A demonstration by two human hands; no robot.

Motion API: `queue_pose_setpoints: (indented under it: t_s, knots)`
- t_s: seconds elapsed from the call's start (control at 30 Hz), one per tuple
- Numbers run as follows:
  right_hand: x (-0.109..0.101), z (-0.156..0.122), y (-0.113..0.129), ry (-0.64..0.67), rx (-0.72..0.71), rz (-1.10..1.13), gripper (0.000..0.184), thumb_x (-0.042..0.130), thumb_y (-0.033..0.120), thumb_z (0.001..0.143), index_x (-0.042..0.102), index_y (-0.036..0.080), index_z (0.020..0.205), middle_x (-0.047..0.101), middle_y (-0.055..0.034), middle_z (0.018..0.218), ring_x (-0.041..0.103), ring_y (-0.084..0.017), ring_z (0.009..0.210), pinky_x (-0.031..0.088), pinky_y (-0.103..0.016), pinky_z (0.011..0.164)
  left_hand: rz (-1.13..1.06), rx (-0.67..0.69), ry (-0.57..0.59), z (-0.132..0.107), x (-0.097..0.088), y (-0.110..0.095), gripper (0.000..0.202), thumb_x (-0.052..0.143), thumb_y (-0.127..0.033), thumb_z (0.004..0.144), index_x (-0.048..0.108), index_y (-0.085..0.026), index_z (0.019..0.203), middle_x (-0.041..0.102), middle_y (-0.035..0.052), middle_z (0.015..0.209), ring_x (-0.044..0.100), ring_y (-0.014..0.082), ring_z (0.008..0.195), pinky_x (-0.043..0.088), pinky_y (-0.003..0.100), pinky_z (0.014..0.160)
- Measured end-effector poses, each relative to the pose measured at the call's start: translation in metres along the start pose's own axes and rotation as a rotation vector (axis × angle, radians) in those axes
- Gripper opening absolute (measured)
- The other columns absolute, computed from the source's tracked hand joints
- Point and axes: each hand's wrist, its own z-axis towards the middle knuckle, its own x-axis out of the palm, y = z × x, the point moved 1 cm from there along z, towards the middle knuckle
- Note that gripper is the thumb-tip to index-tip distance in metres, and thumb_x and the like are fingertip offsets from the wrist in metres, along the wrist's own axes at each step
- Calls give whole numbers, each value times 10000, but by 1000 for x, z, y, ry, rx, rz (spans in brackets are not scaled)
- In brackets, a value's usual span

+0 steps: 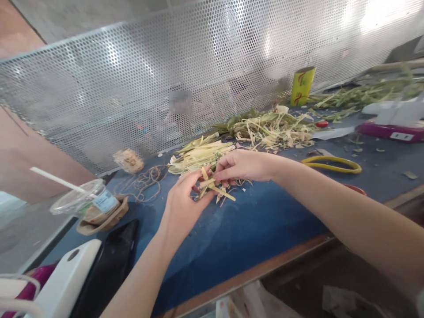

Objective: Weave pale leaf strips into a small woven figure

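Husk strips [208, 182]: between the two hands, near the clock's centre; one end points to 12 o'clock, another to 4 o'clock.
Feel: probably light and dry, bendable but apt to split along the grain; not likely slippery.
Hold: best pinched where the strips cross, since the loose ends look weaker.
Left hand [183, 196]: fingers curled, thumb opposite, gripping the strips from 8 o'clock.
Right hand [241, 165]: fingers bunched, nearly closed, fingertips pinching the strips from 2 o'clock.
Husks [202, 153]: heaped at 12 o'clock, just beyond the hands.
Twine [149, 180]: tangled at 9 o'clock.
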Motion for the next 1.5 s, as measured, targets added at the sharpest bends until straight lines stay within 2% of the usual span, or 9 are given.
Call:
queue_pose_setpoints:
  t_s: [0.2,0.47,0.6,0.8,0.9,1.0,1.17,1.33,1.5]
  knots:
    - [2,0,-2,87,28,4,112,554,181,720,583,118,632,483,42,528,407,-37,464,319,-172,441,92,16,15,0,-4,2,299,586,-354,733,640,-202,984,654,57,977,587,174,726,461,275,699]
    - [3,1,-2,58,7,13,181,504,158,745,494,135,566,407,62,454,334,-32,410,266,-174,402,165,120,-19,-2,-4,-3,262,541,-328,777,640,-195,980,657,58,1006,591,195,897,424,263,831]
    - [5,0,-2,66,-23,-26,188,498,216,762,506,135,593,386,64,464,321,-38,415,264,-183,411,86,132,-41,-4,-4,-11,183,502,-259,800,662,-178,841,666,46,891,588,179,853,416,246,807]
    - [2,-3,2,-35,-74,-323,241,482,341,783,559,144,667,386,58,479,325,-49,411,234,-191,395,-267,-244,-50,-3,-3,-6,178,610,-335,714,698,-180,706,663,-5,657,552,157,618,396,231,571]
    - [0,-3,2,-59,-87,-470,289,490,399,777,596,149,682,338,65,464,286,-51,399,198,-204,390,-472,-385,22,-1,-2,-1,214,646,-369,678,707,-169,723,653,-3,643,534,152,640,375,227,562]
    - [0,-3,4,-58,-81,-502,299,515,412,768,613,147,672,325,65,465,277,-51,403,206,-212,406,-526,-416,68,2,-4,1,227,654,-368,673,714,-174,775,653,1,678,523,148,680,378,230,598]
    - [2,-5,7,-80,-73,-480,341,490,437,794,613,145,670,316,64,468,283,-54,419,225,-213,432,-680,-423,66,3,-8,2,143,681,-303,654,698,-176,592,613,-7,644,489,115,658,374,224,627]
    - [6,-4,5,-131,-113,-509,378,460,465,801,616,148,664,342,51,477,315,-62,433,233,-208,428,-889,-562,99,3,-7,3,95,693,-240,629,708,-152,597,596,3,595,464,101,630,374,220,623]
    - [8,-4,6,-191,-109,-516,400,456,489,790,579,149,618,333,52,468,299,-59,418,227,-211,418,-928,-573,120,4,-7,2,113,683,-212,627,692,-134,546,601,8,595,466,98,639,380,218,642]
